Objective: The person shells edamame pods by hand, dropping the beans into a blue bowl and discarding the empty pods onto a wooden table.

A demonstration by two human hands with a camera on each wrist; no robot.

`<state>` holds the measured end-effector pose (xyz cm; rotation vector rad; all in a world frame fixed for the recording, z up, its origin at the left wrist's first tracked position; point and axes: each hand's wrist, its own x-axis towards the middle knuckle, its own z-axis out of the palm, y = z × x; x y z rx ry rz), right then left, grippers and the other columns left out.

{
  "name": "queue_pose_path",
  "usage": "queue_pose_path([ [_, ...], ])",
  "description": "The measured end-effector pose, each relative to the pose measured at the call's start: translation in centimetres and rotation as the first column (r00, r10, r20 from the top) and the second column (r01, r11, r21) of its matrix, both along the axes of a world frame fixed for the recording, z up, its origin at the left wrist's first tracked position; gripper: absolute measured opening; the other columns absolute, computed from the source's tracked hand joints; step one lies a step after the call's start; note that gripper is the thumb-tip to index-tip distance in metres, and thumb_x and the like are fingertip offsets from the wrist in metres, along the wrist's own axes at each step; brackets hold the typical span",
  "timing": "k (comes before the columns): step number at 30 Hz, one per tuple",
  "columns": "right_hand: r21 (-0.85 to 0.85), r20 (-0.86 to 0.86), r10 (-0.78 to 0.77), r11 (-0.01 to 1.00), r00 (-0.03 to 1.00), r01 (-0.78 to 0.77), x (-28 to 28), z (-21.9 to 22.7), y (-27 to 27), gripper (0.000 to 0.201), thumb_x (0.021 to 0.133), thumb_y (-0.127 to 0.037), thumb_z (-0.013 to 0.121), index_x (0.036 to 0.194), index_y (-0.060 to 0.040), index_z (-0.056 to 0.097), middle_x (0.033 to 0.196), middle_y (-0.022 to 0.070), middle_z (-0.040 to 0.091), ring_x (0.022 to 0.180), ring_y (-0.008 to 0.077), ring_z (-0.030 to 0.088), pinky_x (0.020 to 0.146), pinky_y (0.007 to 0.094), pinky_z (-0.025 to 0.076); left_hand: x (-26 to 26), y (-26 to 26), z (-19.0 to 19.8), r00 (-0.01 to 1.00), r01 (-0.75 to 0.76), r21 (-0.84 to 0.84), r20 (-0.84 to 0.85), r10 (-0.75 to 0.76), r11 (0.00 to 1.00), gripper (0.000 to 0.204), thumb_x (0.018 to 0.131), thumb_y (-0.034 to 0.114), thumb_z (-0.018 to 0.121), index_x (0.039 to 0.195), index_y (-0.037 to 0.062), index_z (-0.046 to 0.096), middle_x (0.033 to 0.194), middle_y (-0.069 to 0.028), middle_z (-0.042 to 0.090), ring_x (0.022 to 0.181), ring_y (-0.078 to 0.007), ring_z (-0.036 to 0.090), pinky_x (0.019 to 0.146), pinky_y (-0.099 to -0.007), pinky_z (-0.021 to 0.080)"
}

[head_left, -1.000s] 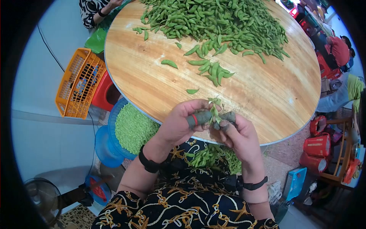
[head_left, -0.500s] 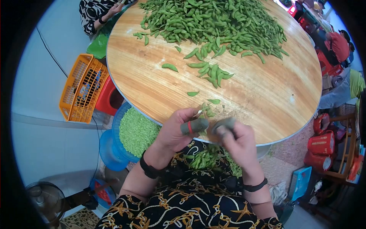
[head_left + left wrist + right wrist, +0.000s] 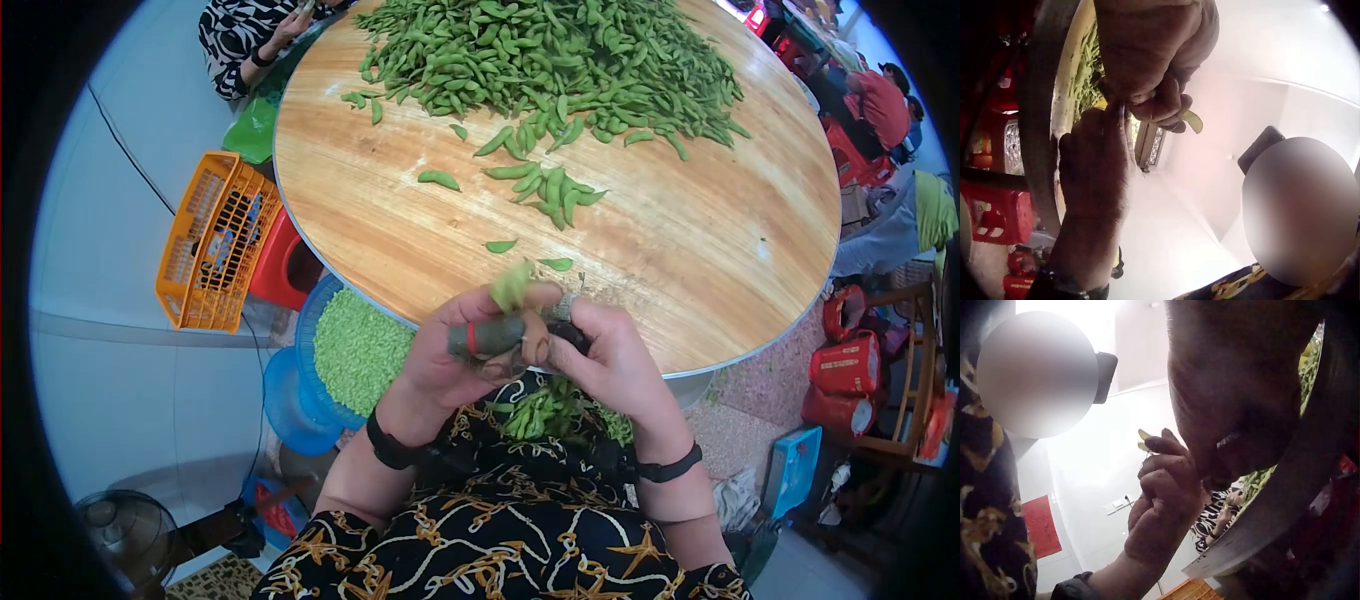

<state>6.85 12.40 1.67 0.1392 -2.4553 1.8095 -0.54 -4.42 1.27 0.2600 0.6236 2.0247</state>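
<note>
My left hand (image 3: 445, 335), with a dark green finger cover (image 3: 490, 337) banded in red, pinches a soybean pod (image 3: 512, 285) that sticks up from its thumb side. The pod's pale green end (image 3: 1193, 122) also shows in the left wrist view. My right hand (image 3: 618, 355) has curled fingers, a grey cover (image 3: 558, 307) among them, meeting the left fingertips. I cannot tell what sits between the right fingers. Both hands are over the near edge of the round wooden table (image 3: 700, 250). More pods (image 3: 540, 412) lie below in my lap.
A big heap of soybean pods (image 3: 550, 60) covers the far side of the table, with loose pods (image 3: 550, 190) nearer. Shelled beans (image 3: 362, 350) fill a blue basket at lower left. An orange crate (image 3: 205, 245) and a red stool (image 3: 280, 260) stand left; another person's arm (image 3: 262, 55) is at upper left.
A second ago both hands met around a pod cluster; half a second ago they parted, the right hand blurred. Now they meet again, a blurred pod standing up from the left hand.
</note>
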Motion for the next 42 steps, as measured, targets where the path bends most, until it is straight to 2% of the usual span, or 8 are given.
queue_pose_path([
  [9,-0.698,0.303,-0.032,0.673,0.953,0.245,0.2,0.7,0.1,0.013,0.086,-0.011,0.06,0.09,0.0006,0.056,0.066,-0.0024,0.054,0.056,0.0024,0.043,0.049,0.0185,0.034,-0.7,1.0,-0.1,0.998,-0.04,0.259,0.06,0.026,0.965,0.039,0.087,0.02,0.057,0.115,-0.0059,0.048,0.083,-0.0135,0.06,0.056,-0.0067,0.051,0.051,-0.0141,0.043],
  [15,0.0,0.051,-0.239,0.971,0.97,0.239,0.8,1.5,0.2,0.009,0.08,-0.006,0.06,0.078,0.0026,0.057,0.057,0.0009,0.049,0.055,0.0041,0.043,0.047,0.0232,0.037,0.2,2.1,0.2,0.957,-0.208,-0.244,-0.253,0.145,0.947,0.022,0.082,0.007,0.065,0.102,0.0001,0.058,0.087,-0.0015,0.06,0.076,-0.0071,0.055,0.069,-0.019,0.044],
  [20,-0.367,0.272,-0.142,0.899,0.952,0.239,1.1,1.8,-0.3,0.01,0.079,-0.007,0.061,0.077,0.0022,0.058,0.058,0.0001,0.05,0.054,0.0039,0.042,0.047,0.0227,0.036,-0.1,2.0,-0.8,0.963,-0.187,-0.146,-0.22,0.152,0.972,0.017,0.081,0.005,0.064,0.096,0.001,0.06,0.088,-0.0014,0.06,0.082,-0.0076,0.055,0.073,-0.0219,0.046],
  [23,-0.31,0.195,-0.214,0.913,0.957,0.267,1.2,0.9,0.3,0.01,0.079,-0.008,0.062,0.079,0.0017,0.058,0.058,-0.0009,0.05,0.055,0.0036,0.043,0.048,0.0222,0.036,0.0,1.7,-0.8,0.985,-0.135,-0.159,-0.126,0.115,0.978,0.013,0.081,0.005,0.064,0.093,0.0012,0.06,0.086,-0.0003,0.06,0.078,-0.0068,0.055,0.07,-0.0218,0.046],
  [28,0.241,-0.141,-0.466,0.84,0.873,0.487,1.3,1.9,0.3,0.012,0.076,-0.007,0.064,0.084,0.0003,0.058,0.059,0.0108,0.054,0.049,0.0173,0.053,0.048,0.0276,0.042,0.4,0.4,2.0,0.596,-0.546,-0.54,-0.788,-0.156,0.64,0.027,0.08,0.015,0.068,0.1,-0.0002,0.059,0.084,-0.0021,0.062,0.074,-0.0076,0.056,0.068,-0.0226,0.046],
  [33,0.312,-0.212,-0.368,0.852,0.905,0.42,1.6,3.0,-1.2,0.012,0.074,-0.006,0.064,0.083,0.0002,0.058,0.062,0.0144,0.056,0.052,0.0223,0.058,0.05,0.0304,0.045,0.9,2.0,0.9,0.596,-0.487,-0.375,-0.803,-0.014,0.789,0.027,0.079,0.013,0.069,0.1,-0.0014,0.061,0.089,-0.0066,0.065,0.082,-0.0109,0.06,0.074,-0.0277,0.048],
  [35,0.044,-0.018,-0.308,0.95,0.951,0.309,1.8,2.6,-1.3,0.01,0.077,-0.006,0.063,0.081,0.0007,0.057,0.06,0.009,0.055,0.052,0.0149,0.054,0.05,0.0273,0.043,0.9,1.9,0.5,0.934,-0.224,-0.246,-0.33,0.136,0.943,0.029,0.079,0.006,0.065,0.107,-0.0013,0.059,0.099,-0.0108,0.064,0.092,-0.0164,0.06,0.085,-0.0302,0.047],
  [42,-0.601,0.304,0.126,0.795,0.944,0.087,2.0,1.7,-0.4,0.021,0.096,-0.019,0.042,0.086,-0.0036,0.052,0.065,-0.0025,0.049,0.054,0.0042,0.039,0.05,0.0196,0.032,1.1,2.2,-1.8,0.876,-0.419,-0.117,-0.312,0.367,0.901,0.013,0.079,0.002,0.064,0.09,0.0026,0.057,0.096,-0.0114,0.064,0.093,-0.0195,0.062,0.084,-0.0315,0.048],
])
